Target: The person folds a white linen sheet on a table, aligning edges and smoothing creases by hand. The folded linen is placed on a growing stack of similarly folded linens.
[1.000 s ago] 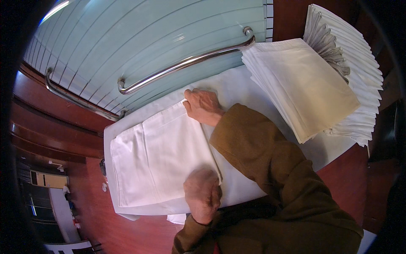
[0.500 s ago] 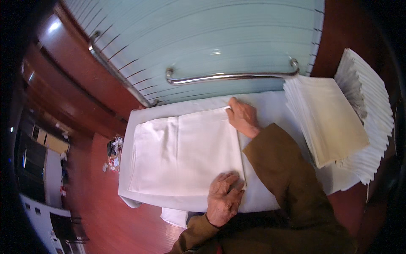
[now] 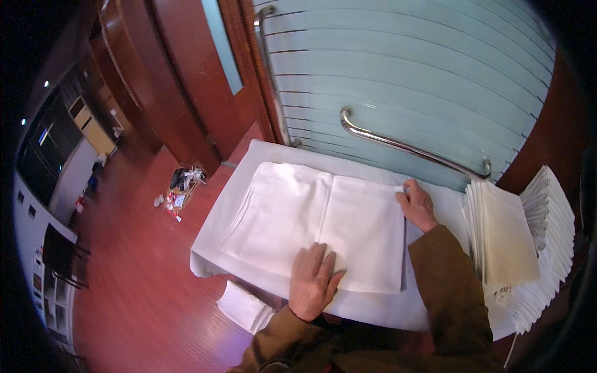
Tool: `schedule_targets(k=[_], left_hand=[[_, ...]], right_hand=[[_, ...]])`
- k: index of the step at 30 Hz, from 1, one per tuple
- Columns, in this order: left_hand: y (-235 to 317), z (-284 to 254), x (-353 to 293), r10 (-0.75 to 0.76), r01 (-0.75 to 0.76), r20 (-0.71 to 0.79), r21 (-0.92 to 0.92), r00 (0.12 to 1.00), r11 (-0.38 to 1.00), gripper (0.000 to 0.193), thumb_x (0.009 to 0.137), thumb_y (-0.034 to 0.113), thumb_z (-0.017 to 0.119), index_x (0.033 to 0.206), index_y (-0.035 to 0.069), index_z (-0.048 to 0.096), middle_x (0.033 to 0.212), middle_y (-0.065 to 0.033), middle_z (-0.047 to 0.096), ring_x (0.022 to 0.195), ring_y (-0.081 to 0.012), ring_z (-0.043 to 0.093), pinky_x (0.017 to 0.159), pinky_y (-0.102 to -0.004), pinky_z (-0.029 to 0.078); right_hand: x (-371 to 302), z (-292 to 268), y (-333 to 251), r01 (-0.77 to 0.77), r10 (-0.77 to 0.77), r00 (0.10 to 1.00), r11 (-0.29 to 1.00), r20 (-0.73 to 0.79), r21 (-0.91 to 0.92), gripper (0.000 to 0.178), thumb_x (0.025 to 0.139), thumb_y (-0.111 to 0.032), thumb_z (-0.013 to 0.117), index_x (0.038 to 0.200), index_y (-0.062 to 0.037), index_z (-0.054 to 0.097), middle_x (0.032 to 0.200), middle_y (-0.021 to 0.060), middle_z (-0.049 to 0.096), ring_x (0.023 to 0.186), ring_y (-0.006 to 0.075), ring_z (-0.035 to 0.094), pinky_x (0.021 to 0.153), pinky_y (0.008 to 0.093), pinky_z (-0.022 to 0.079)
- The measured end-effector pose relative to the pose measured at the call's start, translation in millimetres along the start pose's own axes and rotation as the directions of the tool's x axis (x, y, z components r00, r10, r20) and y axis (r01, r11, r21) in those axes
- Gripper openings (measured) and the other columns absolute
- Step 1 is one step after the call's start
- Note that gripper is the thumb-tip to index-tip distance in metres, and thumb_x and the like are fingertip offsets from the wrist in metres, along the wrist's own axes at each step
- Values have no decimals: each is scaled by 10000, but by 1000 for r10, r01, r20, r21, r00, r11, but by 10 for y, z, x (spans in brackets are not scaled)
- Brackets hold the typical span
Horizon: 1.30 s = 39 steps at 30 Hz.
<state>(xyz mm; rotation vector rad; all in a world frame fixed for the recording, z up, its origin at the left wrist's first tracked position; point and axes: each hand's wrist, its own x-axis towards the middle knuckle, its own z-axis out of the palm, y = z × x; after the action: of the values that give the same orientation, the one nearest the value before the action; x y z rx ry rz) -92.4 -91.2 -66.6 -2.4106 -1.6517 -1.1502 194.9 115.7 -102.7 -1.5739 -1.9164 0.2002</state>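
Note:
A large white folded cloth (image 3: pixel 367 230) lies spread on a table, with a crease running across its middle from far to near. My left hand (image 3: pixel 313 280) rests flat over its near edge, close to that crease, with the fingers stretched out. At the cloth's far right corner, my right hand (image 3: pixel 419 204) pinches the corner between thumb and fingers. The table is covered with a pale cover (image 3: pixel 214 239), which shows around the folded cloth on every side.
On the right end stand a stack of folded cream cloths (image 3: pixel 507 233) and a pleated white pile (image 3: pixel 553 248). Behind the table is a frosted glass panel (image 3: pixel 423 81) with a metal bar handle (image 3: pixel 410 149). Odds and ends (image 3: pixel 180 189) and a white folded piece (image 3: pixel 242 306) lie lower left.
The view has swung to the left. My left hand has slid leftward along the near edge, from the near right corner to about the crease. My right hand stays at the far right corner.

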Motion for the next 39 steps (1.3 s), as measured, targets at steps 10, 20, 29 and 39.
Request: schedule_targets(k=[10,20,29,39], left_hand=[[-96,53,-91,2,-3,-35,-15,999,1000,421,870,237,745,1196,-13,652,1317,-245,592,1264,-396,547,1089,-524,379],[-573,-326,16,-9,8,-59,-20,998,1000,594,822,314,760,1306,12,593,1370,-231,554,1304,-389,508,1110,-543,344],[-1097,-548,-191,-107,111,-119,22,987,994,632,755,309,808,1224,-63,606,1282,-268,560,1261,-457,493,1083,-603,364],[-1291,-791,-210,-153,146,-147,-58,977,988,597,715,190,814,1194,-85,589,1261,-241,565,1225,-432,520,1051,-514,418]], right_hand=[[215,-871,-1063,-32,31,950,999,311,-2,436,875,-299,720,1196,-24,610,907,194,695,851,344,680,761,418,526],[276,323,-2123,430,-400,838,903,372,1,451,929,-284,668,1258,11,575,1195,215,624,1094,373,595,943,458,469],[248,1049,-2129,484,-468,856,875,220,-22,549,941,-260,625,1378,40,482,1334,256,549,1207,434,515,1031,509,393],[403,893,-2111,496,-423,783,867,455,-47,562,964,-302,600,1415,6,466,1457,203,456,1283,393,438,1077,484,345]])
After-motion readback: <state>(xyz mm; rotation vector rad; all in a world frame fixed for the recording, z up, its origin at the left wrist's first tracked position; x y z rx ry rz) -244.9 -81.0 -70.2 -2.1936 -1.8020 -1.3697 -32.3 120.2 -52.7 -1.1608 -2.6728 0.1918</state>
